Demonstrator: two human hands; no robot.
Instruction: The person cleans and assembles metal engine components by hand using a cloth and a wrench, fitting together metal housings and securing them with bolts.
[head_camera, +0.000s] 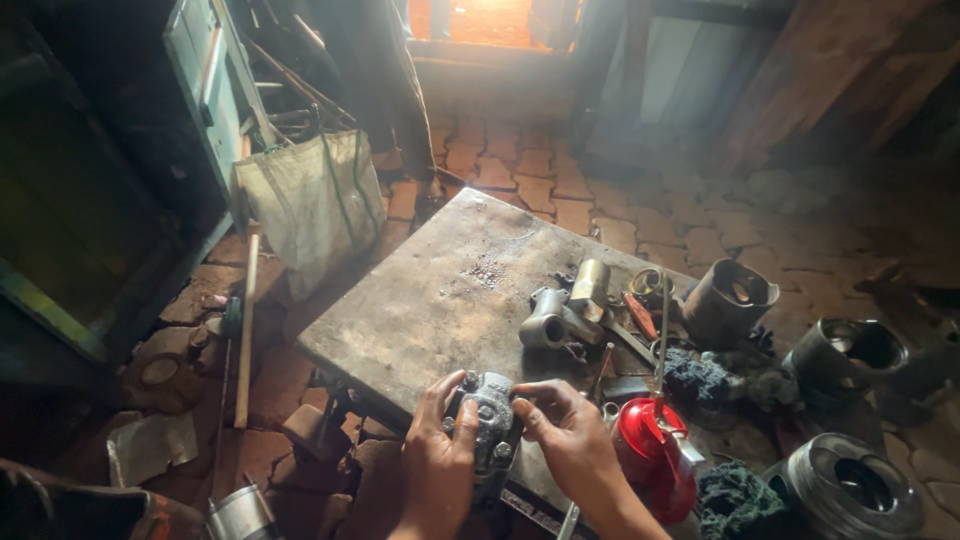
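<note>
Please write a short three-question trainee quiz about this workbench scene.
1. True or false: both hands grip the grey metal part.
2. What colour is the oil can beside the right hand?
3. Where does the sack hang? A) left of the table B) on the table C) right of the table

Key: 1 true; 2 red; 3 A
</note>
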